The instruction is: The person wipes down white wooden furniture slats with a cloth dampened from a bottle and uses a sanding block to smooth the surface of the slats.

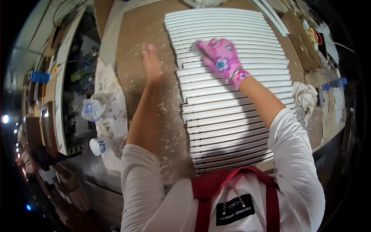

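Note:
Long white strips (232, 83) lie side by side in a tall row on a brown board (139, 31), their left ends slightly uneven. My right hand (222, 60), in a pink flowered glove with a band at the wrist, is closed over the upper strips. Something greyish (198, 47) shows at its fingertips, too blurred to name. Left of the strips, my bare left hand (152, 67) is over the board. Its fingers are stretched out, somewhat smeared by motion, and I see nothing in them.
Small pale shavings are scattered over the board. A crumpled cloth (305, 94) lies right of the strips. On the left are a clear plastic bag (92, 109), a white tub (97, 147) and a stained sheet (110, 127). Narrow white strips (272, 17) lie at the far right.

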Demonstrator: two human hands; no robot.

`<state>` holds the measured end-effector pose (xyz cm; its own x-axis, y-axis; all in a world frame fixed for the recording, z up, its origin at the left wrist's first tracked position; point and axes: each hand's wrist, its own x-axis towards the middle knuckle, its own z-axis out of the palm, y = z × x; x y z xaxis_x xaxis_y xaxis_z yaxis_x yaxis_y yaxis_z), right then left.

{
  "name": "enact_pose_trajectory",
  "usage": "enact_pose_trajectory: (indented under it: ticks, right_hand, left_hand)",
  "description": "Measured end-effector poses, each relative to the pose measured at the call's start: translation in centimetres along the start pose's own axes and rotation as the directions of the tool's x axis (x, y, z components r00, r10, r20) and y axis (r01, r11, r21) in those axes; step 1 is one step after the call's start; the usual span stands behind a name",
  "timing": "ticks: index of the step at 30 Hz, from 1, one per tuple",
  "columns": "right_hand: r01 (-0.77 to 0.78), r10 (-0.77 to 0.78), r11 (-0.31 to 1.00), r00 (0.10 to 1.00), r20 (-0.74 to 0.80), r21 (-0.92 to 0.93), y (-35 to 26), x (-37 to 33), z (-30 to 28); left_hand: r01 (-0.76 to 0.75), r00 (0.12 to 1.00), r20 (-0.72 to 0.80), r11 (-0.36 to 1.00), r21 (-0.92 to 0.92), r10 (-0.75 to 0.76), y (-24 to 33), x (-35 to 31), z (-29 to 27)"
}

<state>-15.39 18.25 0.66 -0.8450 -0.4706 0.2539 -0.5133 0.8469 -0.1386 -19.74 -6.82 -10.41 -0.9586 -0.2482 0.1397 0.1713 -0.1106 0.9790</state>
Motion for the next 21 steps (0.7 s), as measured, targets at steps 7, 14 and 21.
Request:
enact_pose_trajectory:
  ticks: [7, 14, 21]
  right_hand:
    - [0.054, -0.058, 0.975, 0.998, 0.012, 0.214, -2.2, 0.3, 4.0]
    - [-0.323, 0.650, 0.602, 0.730, -0.213, 0.730, 13.7, -7.0, -0.9]
    - [-0.241, 0.720, 0.347, 0.688, -0.093, 0.906, 16.6, -10.9, 0.4]
  left_hand:
    - [-0.084, 0.991, -0.072, 0.936, 0.343, 0.115, 0.2, 0.0, 1.4]
    - [-0.341, 0.933, 0.328, 0.663, 0.667, 0.150, 6.1, 1.3, 5.8]
    - [-0.674, 0.735, 0.676, 0.157, 0.722, 0.047, 3.8, 0.9, 18.0]
